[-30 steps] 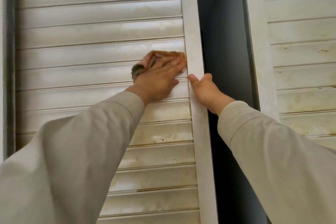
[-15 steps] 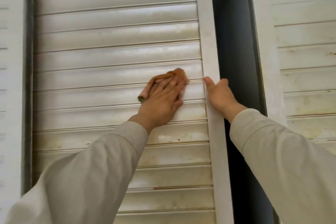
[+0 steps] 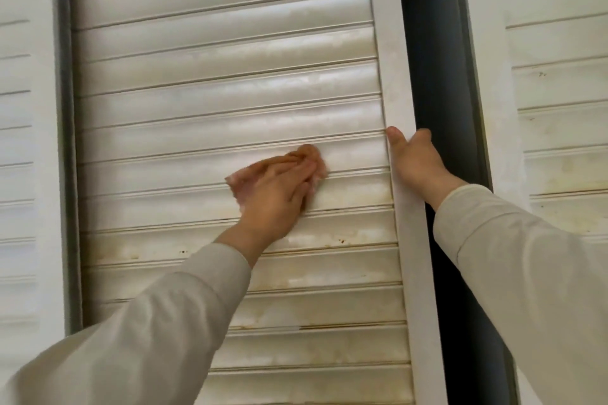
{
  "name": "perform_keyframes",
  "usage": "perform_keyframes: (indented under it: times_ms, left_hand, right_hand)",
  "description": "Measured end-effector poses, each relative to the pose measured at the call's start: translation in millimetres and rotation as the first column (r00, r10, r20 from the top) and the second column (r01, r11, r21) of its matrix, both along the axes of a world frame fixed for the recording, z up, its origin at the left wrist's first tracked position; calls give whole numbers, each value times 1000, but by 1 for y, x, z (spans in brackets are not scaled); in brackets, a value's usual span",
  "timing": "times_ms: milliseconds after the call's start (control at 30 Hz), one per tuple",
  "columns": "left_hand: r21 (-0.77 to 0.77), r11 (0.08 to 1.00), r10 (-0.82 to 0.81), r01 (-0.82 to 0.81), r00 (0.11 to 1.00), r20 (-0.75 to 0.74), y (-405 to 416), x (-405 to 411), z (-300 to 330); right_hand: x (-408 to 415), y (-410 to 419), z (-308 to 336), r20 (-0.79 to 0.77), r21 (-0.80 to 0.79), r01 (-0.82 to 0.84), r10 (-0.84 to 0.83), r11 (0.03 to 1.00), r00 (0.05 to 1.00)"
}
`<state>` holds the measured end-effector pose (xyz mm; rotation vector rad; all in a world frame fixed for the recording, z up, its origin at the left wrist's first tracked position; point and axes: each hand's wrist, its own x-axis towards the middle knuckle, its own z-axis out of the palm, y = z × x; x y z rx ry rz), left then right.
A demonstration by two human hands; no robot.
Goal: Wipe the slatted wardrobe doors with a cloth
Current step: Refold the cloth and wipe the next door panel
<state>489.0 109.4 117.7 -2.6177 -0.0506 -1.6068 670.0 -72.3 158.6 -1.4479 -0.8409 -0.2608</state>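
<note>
The left hand (image 3: 274, 197) lies flat in the middle of the frame, fingers straight, pressing an orange-pink cloth (image 3: 297, 159) against the slats of the middle wardrobe door (image 3: 210, 82). The cloth shows above and to the left of the fingers, blurred. The right hand (image 3: 416, 163) grips the door's right edge strip (image 3: 391, 76) — thumb on the front face, fingers curled round behind the edge. Both arms wear pale grey sleeves (image 3: 158, 325). Right of the strip runs a dark gap (image 3: 427, 43), then another slatted door (image 3: 559, 76) at the right of the frame; a third one (image 3: 19, 108) sits at the left edge. The lower slats of the middle door carry brownish stains (image 3: 342, 241) — the upper ones look cleaner.
</note>
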Motion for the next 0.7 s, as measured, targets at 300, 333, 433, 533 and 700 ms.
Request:
perform_keyframes:
  times_ms: [300, 333, 433, 533, 700]
  left_hand:
    - [116, 988, -86, 98, 991, -100, -84, 75, -15]
    - [114, 989, -89, 94, 995, -54, -81, 78, -16]
    - [76, 995, -78, 65, 978, 195, -78, 88, -8]
    - [45, 997, -78, 66, 935, 346, -80, 103, 5]
    - [145, 989, -76, 29, 941, 331, -78, 123, -23]
  right_hand:
    - [0, 1, 1, -9, 26, 10, -9, 1000, 1000]
    - [1, 2, 1, -12, 31, 6, -6, 1000, 1000]
    - [4, 6, -1, -6, 37, 3, -3, 999, 1000]
    - [9, 6, 0, 7, 31, -10, 10, 999, 1000]
    - [15, 5, 1, -26, 27, -9, 10, 1000, 1000]
